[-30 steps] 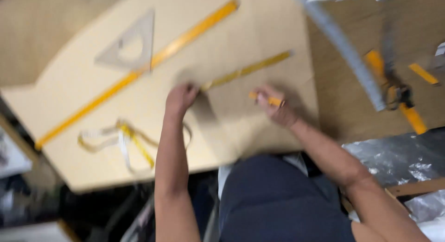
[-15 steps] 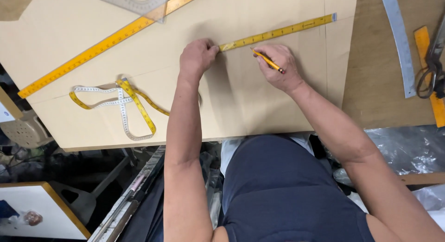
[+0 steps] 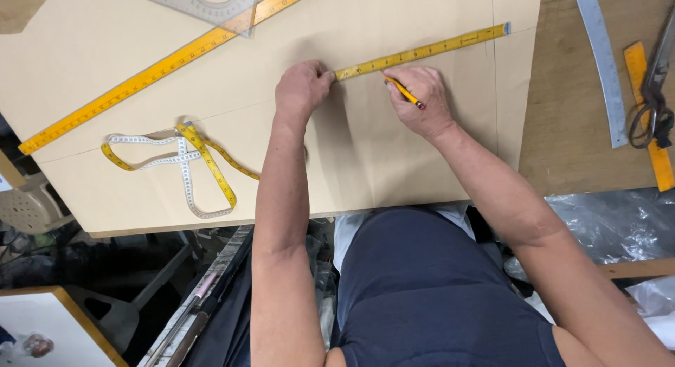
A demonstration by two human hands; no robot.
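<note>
**Ruler pinned, pencil at its edge**

Wooden worktable (image 3: 562,149) was covered by a big tan paper sheet (image 3: 394,156). We saw the left hand (image 3: 302,89) with fingers curled down, pressing the near end of a short yellow ruler (image 3: 422,52) flat on the sheet. Right hand (image 3: 420,100) pinched a yellow pencil (image 3: 404,93), tip just beside the ruler's lower edge. We judged the ruler thin, light and stiff, likely to slide on paper, so best held from above. Long yellow straightedge (image 3: 162,65), clear set square (image 3: 204,5) and tape measure (image 3: 190,166) lay left; scissors (image 3: 650,107) far right.
</note>
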